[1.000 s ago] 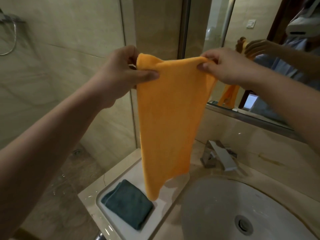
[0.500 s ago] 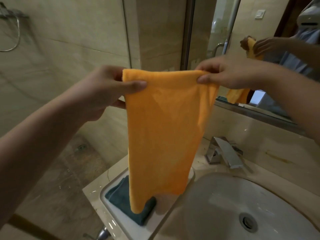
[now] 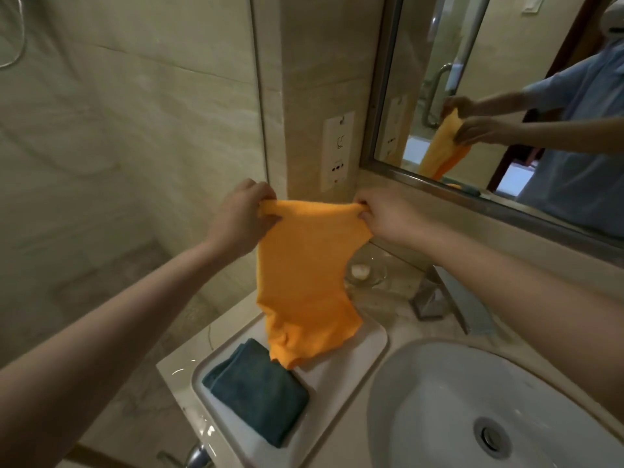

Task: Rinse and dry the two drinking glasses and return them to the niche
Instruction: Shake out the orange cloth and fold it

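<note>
Soft orange microfibre cloth [image 3: 304, 275] stretched by its top edge, hanging limp with its lower corner brushing the white rectangular tray [image 3: 368, 346] and the folded dark teal towel [image 3: 260, 386] lying in it. Left hand [image 3: 241, 216] curled round one top corner, thumb and fingers pinching the fabric; right hand [image 3: 383, 216] pinching the other corner likewise, fingers bunched over the hem. Only one glass item in view: a clear, low, rounded glass vessel [image 3: 366, 270] standing on the marble tabletop [image 3: 388, 298] behind the cloth, just beside the chrome tap [image 3: 445, 298], partly hidden, with something pale in its base; cannot tell whether this counts among the two drinking glasses. Niche not visible. White oval basin [image 3: 439, 400] dry-looking at lower right.

Judged handling: cloth light, floppy, easy to bunch, best kept gathered in one palm while drying. Glass likely rigid, smooth, slippery when wet, breakable against marble or tap; best taken round the body with a full wrap of fingers, not by the thin rim, with the cloth cushioning the grip
</note>
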### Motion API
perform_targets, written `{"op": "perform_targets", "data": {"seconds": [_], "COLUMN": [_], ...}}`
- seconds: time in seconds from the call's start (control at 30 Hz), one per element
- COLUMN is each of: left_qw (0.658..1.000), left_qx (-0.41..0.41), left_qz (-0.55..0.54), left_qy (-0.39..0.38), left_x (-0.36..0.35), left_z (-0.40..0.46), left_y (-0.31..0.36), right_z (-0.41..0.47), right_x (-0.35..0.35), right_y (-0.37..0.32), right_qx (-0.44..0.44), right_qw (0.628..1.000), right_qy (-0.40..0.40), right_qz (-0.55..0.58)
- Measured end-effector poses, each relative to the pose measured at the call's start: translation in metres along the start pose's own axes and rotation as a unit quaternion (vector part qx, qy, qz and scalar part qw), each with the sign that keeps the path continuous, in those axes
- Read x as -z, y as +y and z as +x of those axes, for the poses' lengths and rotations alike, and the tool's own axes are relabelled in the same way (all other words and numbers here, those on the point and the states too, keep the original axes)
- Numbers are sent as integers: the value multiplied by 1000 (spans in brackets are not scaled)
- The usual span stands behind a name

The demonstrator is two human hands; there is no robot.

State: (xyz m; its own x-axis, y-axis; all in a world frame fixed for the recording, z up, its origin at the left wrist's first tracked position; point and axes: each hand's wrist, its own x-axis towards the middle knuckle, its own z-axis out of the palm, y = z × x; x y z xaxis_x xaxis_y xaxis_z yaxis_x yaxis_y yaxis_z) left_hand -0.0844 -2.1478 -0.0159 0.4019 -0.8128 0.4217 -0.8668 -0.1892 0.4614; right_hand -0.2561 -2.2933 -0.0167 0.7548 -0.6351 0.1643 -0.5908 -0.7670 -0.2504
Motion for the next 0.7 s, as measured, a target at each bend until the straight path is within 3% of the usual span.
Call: {"op": "perform_targets", "data": {"seconds": [0.1, 0.2, 0.3, 0.47, 0.53, 0.63, 0.67, 0.7], "left_qw": [995, 962, 938, 951, 942, 856, 830, 828], "left_qx": [-49, -167, -163, -103, -75, 25, 87, 153], "left_qz": [26, 79, 129, 77, 86, 29, -41, -122], "left_qy": [-81, -201, -277, -282, -316, -516, -549, -525], "left_x": [-31, -73, -105, -120, -119, -98, -90, -85], "left_z": [-45, -102, -138, -150, -142, -114, -105, -96], "left_y": [-15, -41, -60, -70, -71, -69, -69, -71], "right_z": [-33, -73, -100, -100, -98, -94, -91, -88], "right_x": [-54, -114, -146, -154, -156, -156, -154, -153], "right_y": [12, 25, 30, 35, 37, 39, 41, 43], "right_qx": [-12, -6, -14, -4, -10, -14, -19, -26], "right_qw": [999, 994, 990, 988, 985, 973, 969, 967], "right_qy": [-36, -98, -143, -151, -171, -230, -246, -254], "right_qz": [37, 43, -2, -15, -16, -2, 8, 21]}}
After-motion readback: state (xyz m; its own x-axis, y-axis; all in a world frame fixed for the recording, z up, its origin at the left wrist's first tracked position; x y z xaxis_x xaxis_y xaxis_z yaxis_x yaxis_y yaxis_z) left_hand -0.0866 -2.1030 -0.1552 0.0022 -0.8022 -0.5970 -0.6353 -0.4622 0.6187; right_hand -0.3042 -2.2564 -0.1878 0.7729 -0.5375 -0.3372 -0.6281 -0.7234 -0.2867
